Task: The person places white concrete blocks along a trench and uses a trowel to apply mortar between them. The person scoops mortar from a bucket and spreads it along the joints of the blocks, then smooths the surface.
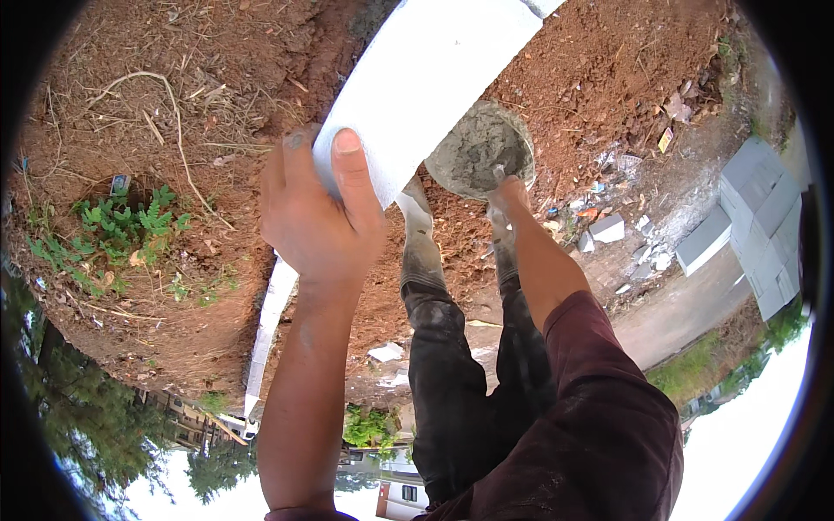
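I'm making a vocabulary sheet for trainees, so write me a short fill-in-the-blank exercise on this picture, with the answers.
1. The left hand grips a pale block, with its ____ lying on the face toward the camera.
2. The right hand is at the edge of a round container, and the mortar inside is coloured ____.
3. The stacked blocks lie toward the picture's ____ edge.
4. The leafy plant is coloured ____.

Missing words: thumb; grey; right; green.

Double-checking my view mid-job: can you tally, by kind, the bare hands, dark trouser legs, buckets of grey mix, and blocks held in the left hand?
Bare hands: 2 (left hand, right hand)
Dark trouser legs: 2
Bucket of grey mix: 1
Held white block: 1
Total: 6
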The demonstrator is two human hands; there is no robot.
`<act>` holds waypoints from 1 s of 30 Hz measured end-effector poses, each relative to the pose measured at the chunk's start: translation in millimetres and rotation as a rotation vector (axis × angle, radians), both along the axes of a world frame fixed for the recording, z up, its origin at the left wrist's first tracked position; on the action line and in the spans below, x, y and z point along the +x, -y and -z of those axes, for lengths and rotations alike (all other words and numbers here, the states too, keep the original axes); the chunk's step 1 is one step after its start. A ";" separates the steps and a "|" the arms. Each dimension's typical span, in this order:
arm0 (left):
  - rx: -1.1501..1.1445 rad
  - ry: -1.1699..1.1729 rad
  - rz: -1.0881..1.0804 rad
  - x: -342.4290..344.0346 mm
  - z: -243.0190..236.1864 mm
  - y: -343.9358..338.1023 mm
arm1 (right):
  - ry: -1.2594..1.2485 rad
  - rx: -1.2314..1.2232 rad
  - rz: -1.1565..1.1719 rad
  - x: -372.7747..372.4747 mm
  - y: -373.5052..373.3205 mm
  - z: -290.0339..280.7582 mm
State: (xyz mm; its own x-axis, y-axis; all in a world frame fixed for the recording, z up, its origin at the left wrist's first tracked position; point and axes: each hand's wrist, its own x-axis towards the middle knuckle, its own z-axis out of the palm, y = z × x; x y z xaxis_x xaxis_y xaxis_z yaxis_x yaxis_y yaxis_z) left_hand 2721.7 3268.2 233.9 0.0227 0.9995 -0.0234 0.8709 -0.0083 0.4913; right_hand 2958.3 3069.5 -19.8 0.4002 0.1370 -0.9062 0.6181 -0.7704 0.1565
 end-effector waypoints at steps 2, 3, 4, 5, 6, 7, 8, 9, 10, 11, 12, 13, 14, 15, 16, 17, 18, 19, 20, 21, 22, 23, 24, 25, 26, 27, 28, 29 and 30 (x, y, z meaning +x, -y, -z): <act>-0.015 -0.003 0.011 2.8 -1.4 -0.6 | 0.020 0.039 0.070 -1.5 18.8 6.5; -0.019 -0.002 0.017 5.5 -1.8 -2.6 | 0.032 0.062 0.104 0.7 32.1 13.6; -0.029 -0.008 0.016 5.4 -2.5 -2.8 | 0.058 0.105 0.070 0.0 47.4 13.1; -0.041 -0.012 0.016 6.1 -3.2 -3.7 | 0.038 0.126 0.069 4.5 56.7 17.0; -0.052 -0.019 0.015 4.4 -3.7 -2.7 | 0.013 0.146 0.068 4.4 57.6 13.8; -0.033 -0.010 0.017 2.0 -2.7 -0.8 | -0.011 0.166 0.067 3.6 57.7 11.9; -0.015 -0.001 0.021 -1.1 -1.6 0.9 | -0.033 0.153 0.085 1.3 57.3 11.1; 0.006 0.018 0.031 -1.3 1.3 0.7 | -0.044 0.143 0.110 2.0 55.9 11.2; -0.011 0.019 0.030 -0.8 1.8 0.5 | -0.057 0.134 0.133 1.7 54.3 11.8; -0.028 0.019 0.028 -0.2 0.3 0.2 | -0.065 0.166 0.108 0.7 52.4 12.9; -0.046 0.017 0.026 0.1 -1.5 0.5 | -0.075 0.196 0.082 0.1 52.7 14.4; -0.030 0.005 0.029 0.2 -1.6 1.1 | -0.086 0.227 0.055 -0.4 52.5 16.1; -0.012 0.004 0.037 3.1 -0.4 0.0 | -0.082 0.254 0.026 5.0 56.6 23.4; 0.007 0.004 0.045 6.1 0.8 -1.4 | -0.076 0.281 -0.003 10.3 59.2 32.0; 0.005 0.022 0.055 9.2 1.3 -3.8 | -0.069 0.307 -0.033 17.1 61.0 40.6; 0.001 0.024 0.058 8.2 2.0 -4.0 | -0.082 0.307 -0.021 14.6 50.7 43.2; -0.007 0.020 0.053 4.2 1.6 -2.1 | -0.102 0.302 -0.017 7.1 31.1 37.8; -0.014 0.010 0.046 1.0 0.2 0.1 | -0.122 0.298 -0.014 2.3 12.6 29.4; -0.020 0.008 0.040 -0.6 -1.1 0.3 | -0.182 0.284 0.000 3.1 2.2 23.5; -0.020 0.014 0.042 0.4 -1.1 -1.5 | -0.178 0.283 -0.005 6.7 3.2 24.9; -0.005 0.020 0.053 1.4 0.2 -2.5 | -0.176 0.283 -0.011 9.3 4.8 25.8; 0.011 0.024 0.063 2.0 2.8 -2.9 | -0.174 0.282 -0.016 11.9 5.4 27.3; 0.021 0.023 0.074 0.7 4.0 -1.7 | -0.161 0.276 -0.022 10.5 4.3 26.3; 0.029 0.018 0.077 -0.4 4.4 -1.2 | -0.148 0.270 -0.028 8.8 2.3 26.3; 0.036 0.013 0.080 -1.4 4.6 -0.9 | -0.136 0.264 -0.032 6.1 1.3 25.7; 0.045 0.010 0.085 -1.3 5.1 -1.4 | -0.118 0.269 -0.037 3.7 0.7 24.8; 0.032 0.006 0.083 -1.4 4.7 -1.9 | -0.100 0.275 -0.040 0.3 0.5 24.0; 0.020 0.002 0.083 -1.6 3.8 -2.1 | -0.081 0.280 -0.042 -1.9 0.4 22.9; 0.008 0.001 0.086 -0.6 3.1 -2.6 | -0.075 0.286 -0.046 -1.3 2.0 23.7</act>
